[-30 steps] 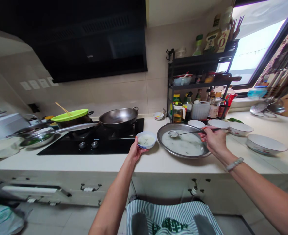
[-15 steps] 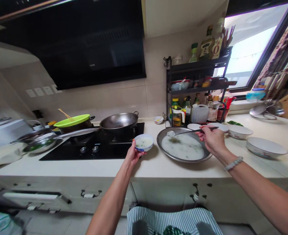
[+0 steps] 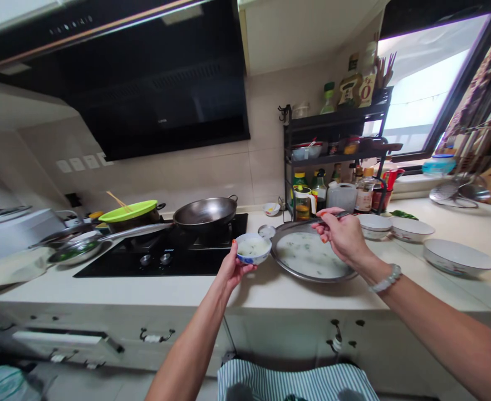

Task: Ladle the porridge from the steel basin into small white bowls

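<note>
My left hand (image 3: 234,268) is closed around a small blue-and-white bowl (image 3: 254,249) that holds whitish soup with green bits. In my right hand (image 3: 340,234) is the handle of a ladle (image 3: 266,231), gripped between thumb and fingers. The ladle's scoop is at the bowl's upper right edge, with pale liquid in it; whether it touches the bowl I cannot tell. Below my right hand stands a wide metal basin (image 3: 308,277) of the same milky soup with greens. The hand hides part of the basin's right side.
A wok (image 3: 206,213) sits on the black gas hob (image 3: 162,262) at left, near a pot topped with a lime-green basin (image 3: 129,211). Behind the metal basin stands a black spice rack (image 3: 333,120) with bottles. White bowls (image 3: 458,256) line the counter at right.
The ladle has moved left from over the metal basin to the small bowl's edge, my right hand going with it. The small bowl has shifted slightly right in my left hand.
</note>
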The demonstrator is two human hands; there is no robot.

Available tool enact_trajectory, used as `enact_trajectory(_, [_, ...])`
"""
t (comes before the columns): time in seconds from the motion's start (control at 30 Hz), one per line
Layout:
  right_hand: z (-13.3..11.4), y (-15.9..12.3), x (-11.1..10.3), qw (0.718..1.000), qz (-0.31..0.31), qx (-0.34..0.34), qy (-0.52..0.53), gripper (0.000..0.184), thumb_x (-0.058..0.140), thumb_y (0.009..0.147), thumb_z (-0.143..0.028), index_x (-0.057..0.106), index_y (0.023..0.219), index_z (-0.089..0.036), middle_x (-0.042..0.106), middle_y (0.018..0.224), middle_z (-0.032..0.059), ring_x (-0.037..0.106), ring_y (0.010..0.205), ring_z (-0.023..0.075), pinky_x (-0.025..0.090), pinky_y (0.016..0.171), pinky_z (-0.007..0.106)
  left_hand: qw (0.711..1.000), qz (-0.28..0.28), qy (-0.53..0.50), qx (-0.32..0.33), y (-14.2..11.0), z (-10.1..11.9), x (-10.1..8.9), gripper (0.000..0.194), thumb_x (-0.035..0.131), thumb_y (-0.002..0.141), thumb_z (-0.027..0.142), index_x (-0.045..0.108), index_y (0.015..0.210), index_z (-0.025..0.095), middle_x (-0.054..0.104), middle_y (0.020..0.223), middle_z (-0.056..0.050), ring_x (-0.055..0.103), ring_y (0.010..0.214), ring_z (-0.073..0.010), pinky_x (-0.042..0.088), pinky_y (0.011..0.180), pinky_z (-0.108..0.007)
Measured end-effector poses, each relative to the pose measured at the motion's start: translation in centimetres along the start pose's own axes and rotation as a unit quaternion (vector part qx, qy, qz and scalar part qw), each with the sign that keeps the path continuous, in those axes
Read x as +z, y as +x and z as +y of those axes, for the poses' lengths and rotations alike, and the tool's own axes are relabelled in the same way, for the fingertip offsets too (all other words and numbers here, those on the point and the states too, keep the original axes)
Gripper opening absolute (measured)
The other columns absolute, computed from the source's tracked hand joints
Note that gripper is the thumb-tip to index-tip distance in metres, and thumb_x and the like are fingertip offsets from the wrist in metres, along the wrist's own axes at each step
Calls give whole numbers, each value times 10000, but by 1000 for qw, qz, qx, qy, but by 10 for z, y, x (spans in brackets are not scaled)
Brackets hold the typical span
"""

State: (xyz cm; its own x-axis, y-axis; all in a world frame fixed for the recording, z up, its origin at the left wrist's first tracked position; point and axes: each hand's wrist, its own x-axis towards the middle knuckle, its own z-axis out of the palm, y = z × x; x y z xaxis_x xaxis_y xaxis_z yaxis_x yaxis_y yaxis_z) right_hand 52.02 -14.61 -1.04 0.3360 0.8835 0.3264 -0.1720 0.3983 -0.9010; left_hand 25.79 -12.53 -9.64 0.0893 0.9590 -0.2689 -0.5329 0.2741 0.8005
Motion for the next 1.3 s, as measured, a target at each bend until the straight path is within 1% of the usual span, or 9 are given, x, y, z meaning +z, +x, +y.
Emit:
enact_trajectory(0.17, [8,-25,0,976,-151,-127,-94,169,565,858,-340,613,894,-182,561,500,-40,533,392,104,486,435,240,1000,-22,-9,5,-3,0,3,578,430,931,493,474,1282,37,679,709,-120,661,480,-195,552,428,-249])
enact_trajectory(0.33, [9,-51,-15,884,-309,-319,-146,193,514,889,-178,666,1005,-207,625,781,32,547,483,87,468,427,228,1000,-16,-10,8,-10,1,6,553,435,935,476,492,1262,35,688,739,-134,658,473,-191,551,418,-249])
enact_trajectory(0.4, [8,-58,-20,857,-333,-361,-153,225,527,874,-142,677,1021,-221,644,888,64,575,550,99,478,440,229,1000,-16,-12,4,-13,1,7,543,425,941,466,497,1258,31,694,752,-142,661,476,-193,548,413,-244])
enact_trajectory(0.47, [7,-59,-23,877,-293,-354,-142,217,526,880,-155,671,1025,-226,652,884,64,590,568,109,479,435,230,1000,-15,-15,2,-15,1,9,541,415,946,462,493,1267,33,694,744,-137,660,473,-193,546,411,-242])
enact_trajectory(0.57, [8,-51,-29,949,-131,-265,-106,151,521,902,-250,634,993,-209,620,675,8,564,470,110,465,401,234,1000,-12,-16,-1,-18,-1,10,548,408,947,463,480,1285,37,691,728,-135,659,474,-193,545,411,-241])
enact_trajectory(0.67, [18,-36,-41,979,-2,-176,-100,188,547,880,-369,590,927,-192,575,546,-27,532,394,117,427,354,232,1000,-9,-15,-2,-20,-3,10,552,414,944,465,477,1285,35,690,725,-138,658,475,-193,545,411,-240])
enact_trajectory(0.97, [54,-36,-76,958,-51,-141,-246,237,536,856,-418,608,914,-200,530,499,-52,517,369,125,562,568,333,1000,0,-15,-1,-31,-10,2,561,431,934,480,475,1302,59,695,779,-143,656,476,-184,551,418,-241])
enact_trajectory(1.13, [55,-39,-78,971,-45,-77,-220,253,580,802,-430,612,878,-190,542,482,-32,552,390,155,474,383,277,1000,-2,-10,-5,-32,-13,0,560,416,942,473,464,1319,61,703,819,-158,662,486,-185,552,422,-239])
enact_trajectory(1.3, [50,-27,-78,990,48,1,-134,177,609,747,-341,584,819,-181,560,456,-17,515,358,133,389,310,222,1000,-2,-7,-1,-30,-16,-1,550,413,947,457,463,1316,53,704,810,-154,665,489,-195,554,416,-247])
